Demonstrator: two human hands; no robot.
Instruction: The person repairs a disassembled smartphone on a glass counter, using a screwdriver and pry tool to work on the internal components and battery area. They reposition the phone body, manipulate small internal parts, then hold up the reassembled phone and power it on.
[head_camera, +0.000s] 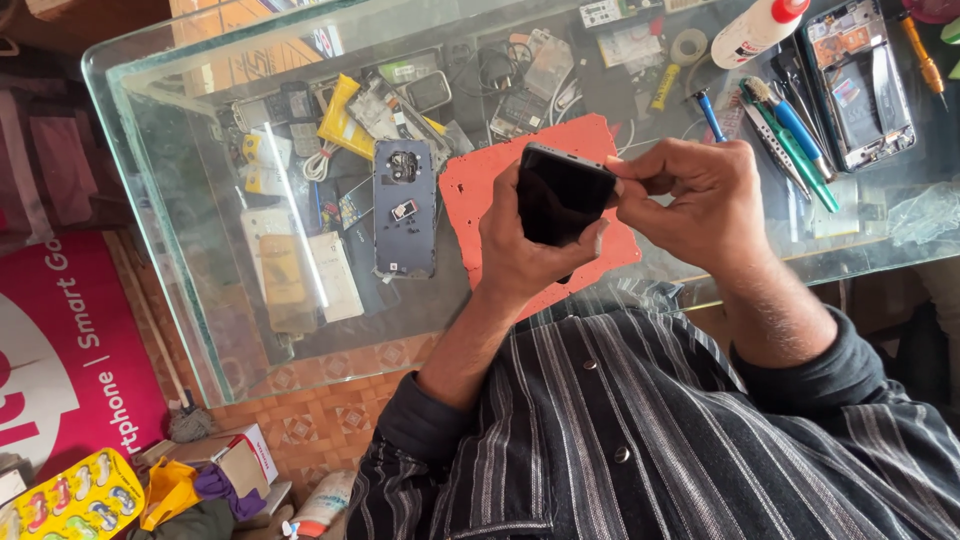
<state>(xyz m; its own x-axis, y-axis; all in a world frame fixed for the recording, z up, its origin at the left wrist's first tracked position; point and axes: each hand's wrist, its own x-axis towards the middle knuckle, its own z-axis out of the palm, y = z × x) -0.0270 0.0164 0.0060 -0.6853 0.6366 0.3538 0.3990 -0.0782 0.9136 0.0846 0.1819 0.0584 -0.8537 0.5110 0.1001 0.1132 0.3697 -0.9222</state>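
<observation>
Between both hands, above the red mat (480, 190): dark phone (560, 195), screen up, tilted. Left hand (525, 250) wrapped around phone's lower body from beneath, thumb along its edge. Right hand (690, 195) pinched narrow on phone's top corner, fingertips touching the frame. Left of left hand, flat on glass table (200, 330): grey back cover (404, 208). Beyond right hand: screwdrivers (790, 130), glue bottle (755, 30), opened phone frame (860, 85).
</observation>
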